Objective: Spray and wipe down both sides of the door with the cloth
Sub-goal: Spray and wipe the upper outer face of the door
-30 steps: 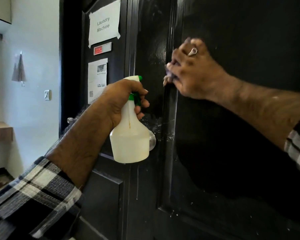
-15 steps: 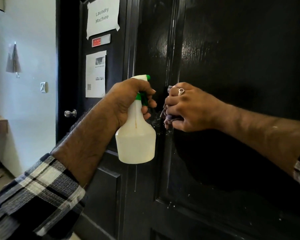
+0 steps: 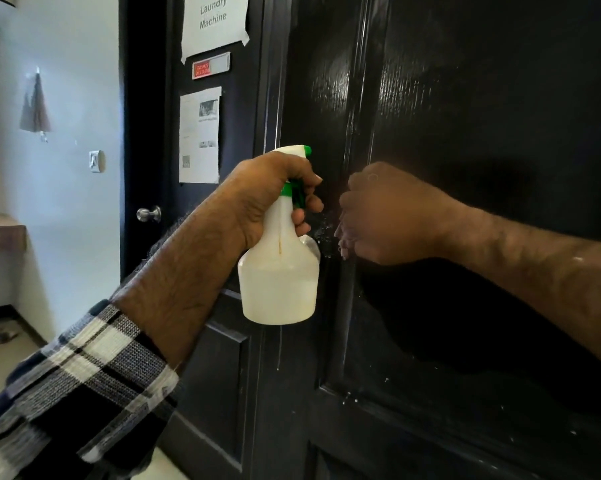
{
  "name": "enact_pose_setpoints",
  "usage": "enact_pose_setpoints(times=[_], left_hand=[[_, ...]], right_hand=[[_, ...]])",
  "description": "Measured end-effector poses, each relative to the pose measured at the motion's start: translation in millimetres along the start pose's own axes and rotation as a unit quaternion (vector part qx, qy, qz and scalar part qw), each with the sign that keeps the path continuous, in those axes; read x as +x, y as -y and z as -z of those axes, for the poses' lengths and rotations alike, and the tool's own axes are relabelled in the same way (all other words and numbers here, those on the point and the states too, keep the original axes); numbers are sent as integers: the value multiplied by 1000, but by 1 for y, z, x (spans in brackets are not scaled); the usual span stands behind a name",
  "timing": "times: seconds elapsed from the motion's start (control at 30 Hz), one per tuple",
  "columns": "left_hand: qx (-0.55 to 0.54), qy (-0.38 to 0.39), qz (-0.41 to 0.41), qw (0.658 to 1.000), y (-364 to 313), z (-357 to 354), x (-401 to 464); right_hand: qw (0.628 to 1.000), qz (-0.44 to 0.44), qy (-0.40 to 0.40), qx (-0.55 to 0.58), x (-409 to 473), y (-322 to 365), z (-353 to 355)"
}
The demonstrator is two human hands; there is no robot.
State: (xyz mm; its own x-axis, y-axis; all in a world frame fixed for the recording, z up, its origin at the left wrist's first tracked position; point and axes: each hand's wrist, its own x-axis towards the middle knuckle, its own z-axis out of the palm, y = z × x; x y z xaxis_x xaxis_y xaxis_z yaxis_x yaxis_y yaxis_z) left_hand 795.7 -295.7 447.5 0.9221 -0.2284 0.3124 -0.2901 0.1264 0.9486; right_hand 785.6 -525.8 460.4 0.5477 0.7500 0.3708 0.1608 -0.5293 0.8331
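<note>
Door [image 3: 465, 133], big, black and shiny, fills the right and middle of the view, very near the person. Wet drops sit on it by the edge of its sunk panel, w/ thin runs going down below, so prob. it has had some spray and needs rubbing there. Right hand [image 3: 392, 216] is balled up tight against the door right at the wet spot, which looks like rubbing. It is blurry, so I can't make out the cloth; only a tiny pale bit shows under the fingers, and that may be cloth or drops. I'd guess the cloth is bunched inside the fist, but can't tell for sure. Left hand [image 3: 274, 199] is wrapped round the neck of the white spray bottle [image 3: 278, 271], fingers by the green trigger, nozzle aimed at the door just left of the fist, prob. kept ready for more spray. The two hands are close but not touching. A round shiny thing peeks out behind the bottle, maybe this door's knob, mostly hidden. Far left is another black door [image 3: 233, 202] w/ a "Laundry Machine" paper [image 3: 216, 22], more notices and a silver knob [image 3: 149, 214]. Other side of the near door is out of sight.
</note>
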Motion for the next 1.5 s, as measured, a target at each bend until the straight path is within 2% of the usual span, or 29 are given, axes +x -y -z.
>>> enact_pose_setpoints(times=[0.03,0.1,0.13,0.23,0.27,0.3,0.37,0.4,0.43,0.53,0.57,0.67,0.7,0.8,0.83,0.87,0.93,1.0,1.03,1.13,1.2,1.23,1.3,1.37,1.4,1.43,1.5], left_hand=[[0,-2,-1,1000,0,0,0],[-6,-3,-1,1000,0,-1,-1],[-9,-2,-2,1000,0,-1,-2],[-4,1,-8,1000,0,-2,-4],[-3,1,-10,1000,-1,-1,-4],[-4,1,-12,1000,-1,0,-5],[-7,2,-11,1000,1,3,-6],[-7,4,-10,1000,3,4,-6],[-5,7,-7,1000,5,4,-7],[-13,14,0,1000,13,2,-11],[-22,16,3,1000,15,1,-11],[-40,20,17,999,21,-3,-10],[-41,19,20,999,24,-5,-10],[-43,25,31,998,30,-6,-10],[-52,30,36,998,32,-5,-11],[-63,36,38,997,35,-4,-12],[-66,45,37,996,42,-4,-15],[-52,48,45,996,50,-5,-19],[-49,48,49,996,56,-7,-20],[-42,52,59,996,68,-9,-22],[-41,51,57,996,76,-8,-22],[-42,52,54,996,79,-6,-22],[-42,58,54,996,86,-7,-22],[-31,63,66,995,93,-11,-21],[-28,60,72,995,96,-13,-21],[-29,60,77,995,99,-18,-21],[-39,58,78,994,103,-24,-21]], right_hand=[[1000,-2,2,4,0,-1,4],[996,-79,-32,18,0,1,9],[995,-89,-33,17,-2,8,4],[998,30,42,32,-16,39,-12],[997,46,50,38,-18,41,-12],[999,24,29,35,-18,39,-12],[994,-97,-22,43,-16,43,-15],[991,-123,-28,35,-18,51,-21],[994,-104,-18,33,-22,62,-29],[997,56,46,32,-45,73,-39],[998,50,29,28,-45,65,-38],[992,-123,-28,16,-45,64,-35],[991,-129,-22,1,-48,77,-41],[999,7,48,-6,-82,110,-61],[999,23,39,1,-91,107,-60],[1000,5,14,6,-94,100,-59],[994,-105,-38,-11,-90,86,-55],[981,-188,-45,-21,-80,92,-49],[983,-179,-34,-21,-80,104,-54],[998,0,55,-12,-105,141,-80],[997,58,43,-15,-118,133,-80],[999,38,8,-12,-118,120,-75],[996,-74,-51,-23,-111,91,-60],[978,-195,-64,-42,-101,78,-47],[972,-224,-62,-44,-93,84,-45],[972,-225,-48,-40,-92,97,-49],[991,-129,8,-18,-99,135,-69]])
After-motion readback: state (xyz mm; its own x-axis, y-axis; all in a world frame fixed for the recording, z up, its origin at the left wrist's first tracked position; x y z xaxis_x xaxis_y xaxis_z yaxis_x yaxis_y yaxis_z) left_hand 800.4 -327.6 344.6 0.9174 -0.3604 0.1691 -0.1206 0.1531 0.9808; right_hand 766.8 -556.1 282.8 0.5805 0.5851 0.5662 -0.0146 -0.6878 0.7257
